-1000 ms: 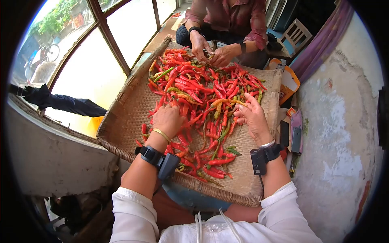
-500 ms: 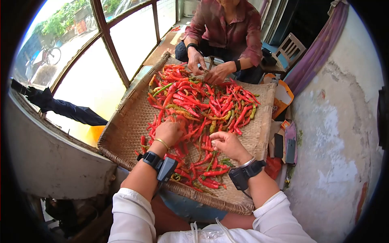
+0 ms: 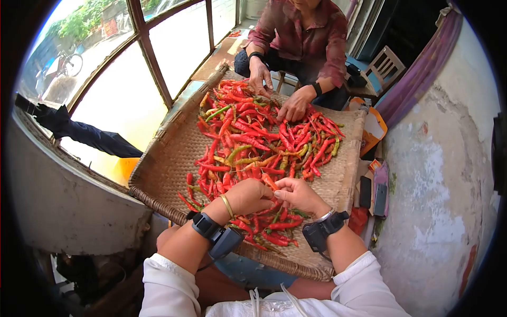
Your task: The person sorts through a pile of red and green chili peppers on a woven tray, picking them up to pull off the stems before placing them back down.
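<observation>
Red chili peppers (image 3: 248,138), with some green and yellowish ones among them, lie heaped in a woven tray (image 3: 163,164). Over the near part of the heap, my left hand (image 3: 245,197) and my right hand (image 3: 302,195) meet fingertip to fingertip. An orange-red chili pepper (image 3: 269,182) sticks up where they meet, its lower end pinched in the right fingers. The left fingers are closed at that same end and partly hide it. More peppers (image 3: 280,226) lie below my hands.
Across the tray a person's hands (image 3: 296,104) work in the far side of the heap. A folded umbrella (image 3: 97,138) leans along the window at left. A rough wall (image 3: 433,174) stands at right, and a wooden chair (image 3: 384,71) behind.
My left hand has lifted from the heap and come right and toward me to meet the right hand. The other person's hands have moved apart and down onto the peppers.
</observation>
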### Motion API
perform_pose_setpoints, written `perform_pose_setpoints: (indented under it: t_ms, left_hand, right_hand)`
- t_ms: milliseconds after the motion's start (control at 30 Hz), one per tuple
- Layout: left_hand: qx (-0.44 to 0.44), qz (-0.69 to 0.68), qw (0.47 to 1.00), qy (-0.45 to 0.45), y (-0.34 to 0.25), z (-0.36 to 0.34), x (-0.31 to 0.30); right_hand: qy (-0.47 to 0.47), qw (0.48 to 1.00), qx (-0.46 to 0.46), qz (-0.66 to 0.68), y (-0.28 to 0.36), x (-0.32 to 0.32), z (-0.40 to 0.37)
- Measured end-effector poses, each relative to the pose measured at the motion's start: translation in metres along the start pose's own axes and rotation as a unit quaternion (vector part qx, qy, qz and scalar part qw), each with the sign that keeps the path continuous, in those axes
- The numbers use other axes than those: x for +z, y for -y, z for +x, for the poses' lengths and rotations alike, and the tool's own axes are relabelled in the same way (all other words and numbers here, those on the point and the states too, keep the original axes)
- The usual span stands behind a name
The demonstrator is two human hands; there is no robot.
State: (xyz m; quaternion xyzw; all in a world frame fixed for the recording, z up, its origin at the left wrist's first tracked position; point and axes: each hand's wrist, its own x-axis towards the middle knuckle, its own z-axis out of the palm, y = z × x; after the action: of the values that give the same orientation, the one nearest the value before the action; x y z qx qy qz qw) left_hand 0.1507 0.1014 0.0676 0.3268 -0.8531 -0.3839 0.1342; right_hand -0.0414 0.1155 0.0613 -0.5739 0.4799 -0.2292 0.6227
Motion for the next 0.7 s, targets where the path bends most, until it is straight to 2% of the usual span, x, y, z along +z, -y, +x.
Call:
perform_pose_setpoints:
  t_ms: [67, 133, 167, 233, 300, 367, 433, 500, 600, 700]
  left_hand:
    - [0.011, 0.005, 1.000, 0.006, 0.000, 0.000, -0.001]
    - [0.022, 0.009, 1.000, 0.015, 0.001, 0.000, 0.001]
    - [0.036, 0.028, 0.999, 0.005, 0.001, -0.001, 0.003]
    - [0.050, 0.046, 0.998, -0.006, 0.001, -0.002, 0.007]
    - [0.019, 0.081, 0.995, 0.060, 0.003, -0.002, 0.011]
    - [-0.005, 0.105, 0.991, 0.078, 0.000, -0.001, 0.009]
    - [-0.030, 0.128, 0.987, 0.096, 0.002, -0.002, 0.007]
    - [-0.086, 0.127, 0.983, 0.097, 0.006, -0.004, 0.003]
    - [-0.094, 0.200, 0.968, 0.121, 0.004, -0.004, 0.000]
    - [-0.144, 0.222, 0.956, 0.122, 0.011, -0.004, 0.009]
  right_hand:
    - [0.004, 0.998, 0.026, 0.049, -0.003, -0.001, -0.001]
    - [-0.002, 0.982, 0.037, 0.187, -0.007, -0.002, -0.001]
    - [-0.001, 0.982, 0.038, 0.188, -0.009, -0.003, 0.000]
    - [0.061, 0.988, 0.061, 0.127, -0.012, -0.005, 0.002]
    - [0.058, 0.991, 0.054, 0.109, -0.004, 0.000, -0.001]
    - [0.056, 0.993, 0.046, 0.091, 0.000, 0.000, -0.002]
    - [0.013, 0.997, 0.065, 0.046, 0.002, -0.010, -0.004]
    - [0.036, 0.997, 0.056, 0.025, 0.007, -0.024, -0.006]
    - [0.059, 0.997, 0.051, -0.017, 0.021, -0.035, -0.014]
    - [-0.026, 0.998, -0.021, 0.045, 0.021, -0.045, -0.015]
